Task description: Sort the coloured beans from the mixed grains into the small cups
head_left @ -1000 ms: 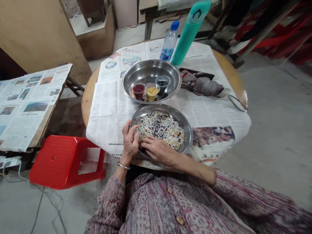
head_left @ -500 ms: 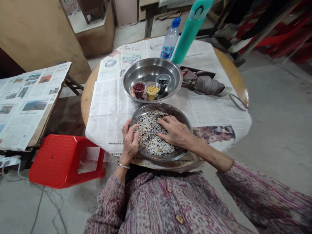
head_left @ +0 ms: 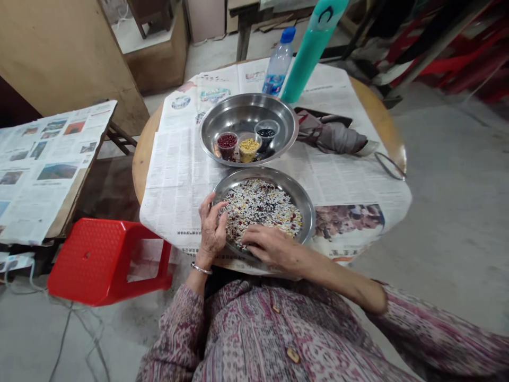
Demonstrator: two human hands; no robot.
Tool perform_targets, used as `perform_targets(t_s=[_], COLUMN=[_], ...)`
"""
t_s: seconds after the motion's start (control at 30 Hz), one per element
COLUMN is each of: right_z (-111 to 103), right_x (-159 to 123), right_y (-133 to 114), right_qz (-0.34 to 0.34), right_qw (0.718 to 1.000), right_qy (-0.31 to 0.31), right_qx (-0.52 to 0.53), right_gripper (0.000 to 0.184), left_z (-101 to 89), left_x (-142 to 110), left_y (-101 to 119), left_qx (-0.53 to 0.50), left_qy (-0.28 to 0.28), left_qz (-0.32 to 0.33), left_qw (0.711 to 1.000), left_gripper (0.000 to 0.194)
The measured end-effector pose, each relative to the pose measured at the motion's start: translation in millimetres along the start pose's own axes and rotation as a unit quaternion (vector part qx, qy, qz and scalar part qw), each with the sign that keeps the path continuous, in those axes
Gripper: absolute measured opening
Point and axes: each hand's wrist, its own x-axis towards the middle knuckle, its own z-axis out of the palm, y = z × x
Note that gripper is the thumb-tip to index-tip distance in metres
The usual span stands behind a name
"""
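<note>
Rice grains mixed with dark red, yellow and black beans (head_left: 258, 204) lie spread in the near metal basin (head_left: 312, 215). My left hand (head_left: 212, 228) is at the basin's left rim, its fingers curved over the edge and the thumb inside. My right hand (head_left: 270, 246) is low at the basin's near side, fingers bent and drawn together, their tips down in the mix. What those fingertips hold, if anything, is hidden. Behind stands a larger metal basin (head_left: 248, 101) with clear cups of red beans (head_left: 227, 141), yellow beans (head_left: 249, 145) and black beans (head_left: 266, 132).
Newspaper (head_left: 170, 164) covers the round table. A water bottle (head_left: 278, 63) and a tall green bottle (head_left: 310, 58) stand at the back. To the right lie a folded grey umbrella (head_left: 338, 135) and a dark flat object. A red stool (head_left: 87, 260) stands at left.
My right hand has moved toward me, from the middle of the mix to the near side, and its spread fingers have drawn together. The mix is spread differently. My left hand has stayed put.
</note>
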Motion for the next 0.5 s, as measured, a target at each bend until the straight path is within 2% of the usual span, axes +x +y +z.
perform_targets(t_s=[0.17, 0.23, 0.4, 0.5], right_z=[-4.8, -12.1, -30.5, -26.9], right_x=[-4.6, -0.2, 10.0, 14.5], right_y=[17.8, 28.8, 48.0, 48.5], right_qz=[-0.014, 0.012, 0.113, 0.123], right_qw=[0.996, 0.992, 0.971, 0.971], right_qy=[-0.008, 0.018, 0.134, 0.142], right_qx=[-0.091, -0.121, -0.160, -0.151], right_gripper=[0.021, 0.024, 0.023, 0.033], left_z=[0.1, 0.2, 0.2, 0.0], left_x=[-0.3, -0.3, -0.2, -0.1], left_y=[0.0, -0.2, -0.8, -0.4], left_qx=[-0.007, -0.006, -0.004, -0.008], left_qy=[0.002, 0.001, 0.001, 0.000], left_qz=[0.003, 0.004, 0.004, 0.005], left_qw=[1.000, 1.000, 1.000, 1.000], left_gripper=[0.023, 0.023, 0.022, 0.022])
